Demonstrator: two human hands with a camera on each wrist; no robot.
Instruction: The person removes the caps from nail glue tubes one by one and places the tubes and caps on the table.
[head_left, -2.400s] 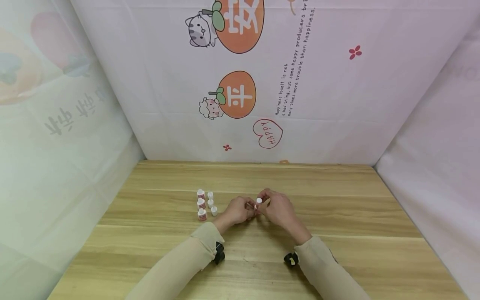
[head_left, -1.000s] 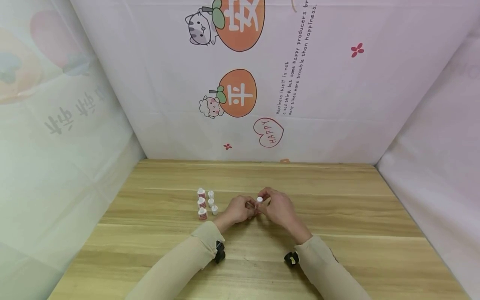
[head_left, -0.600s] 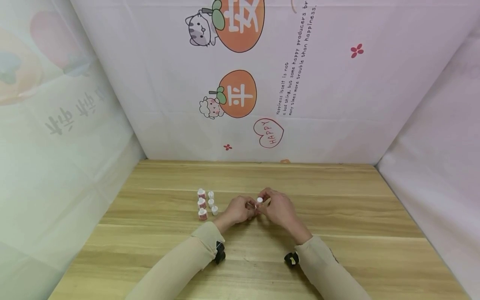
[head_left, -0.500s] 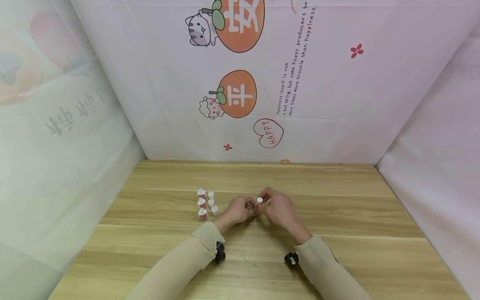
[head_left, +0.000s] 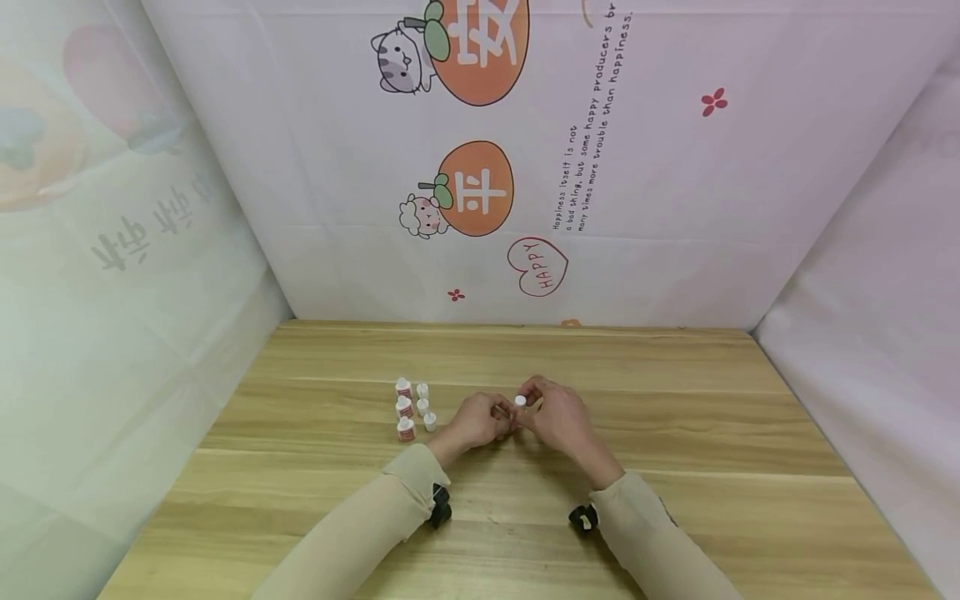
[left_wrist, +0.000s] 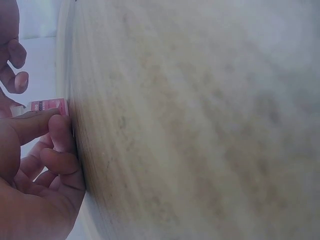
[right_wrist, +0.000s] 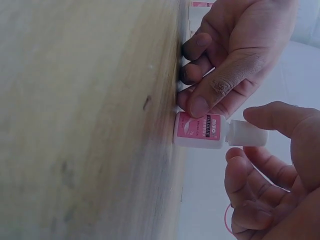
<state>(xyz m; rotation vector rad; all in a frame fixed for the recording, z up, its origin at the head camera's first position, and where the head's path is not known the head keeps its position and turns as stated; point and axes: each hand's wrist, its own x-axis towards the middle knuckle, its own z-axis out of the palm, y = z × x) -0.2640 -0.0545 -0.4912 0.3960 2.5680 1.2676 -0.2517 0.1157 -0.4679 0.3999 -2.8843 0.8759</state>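
Observation:
A small bottle of nail glue with a pink label stands upright on the table between both hands. My left hand holds the bottle's body low down, thumb against the label in the right wrist view. The bottle's white cap sits on top, and my right hand pinches it between thumb and fingers. From the left wrist view, only part of the pink label shows past the left fingers.
Left of the hands, three similar pink-and-white bottles stand in a row on the wooden table. Beside them is a row of three small white caps. Printed white cloth walls off the table's back and both sides.
Both hands stay in place around the bottle. The right fingers shift only slightly at the cap.

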